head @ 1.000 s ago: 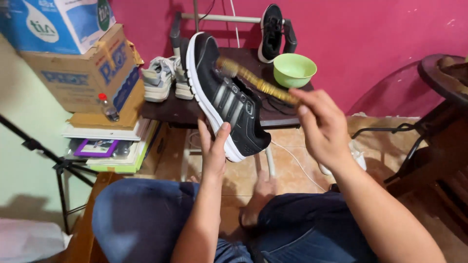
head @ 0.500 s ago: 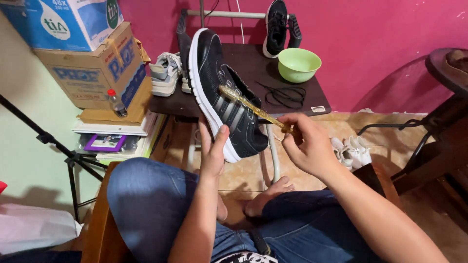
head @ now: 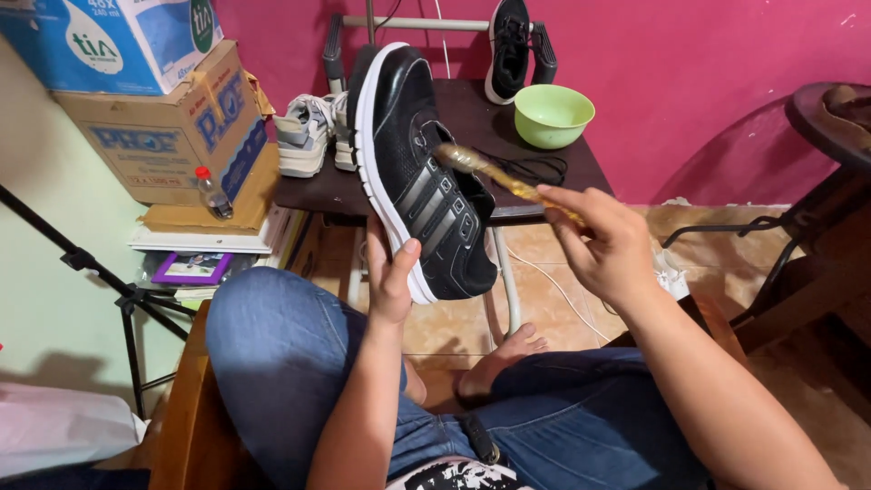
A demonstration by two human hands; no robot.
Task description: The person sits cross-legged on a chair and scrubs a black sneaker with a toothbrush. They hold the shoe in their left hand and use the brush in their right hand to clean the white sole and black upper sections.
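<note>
Nearby, green bowl [head: 553,115] behind shoe [head: 426,181] and brush [head: 504,180].

Black mesh sneaker [head: 426,195], grey side stripes, white sole; yellowish translucent brush [head: 508,180]; pale green plastic bowl [head: 553,115]; dark brown table [head: 472,118]; magenta wall [head: 708,73].

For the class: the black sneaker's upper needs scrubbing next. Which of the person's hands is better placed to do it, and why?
The right hand, most likely. It grips the yellowish brush, whose head is at the black sneaker near its laces. The left hand is occupied, gripping the sneaker's sole edge from below and propping it up.
</note>
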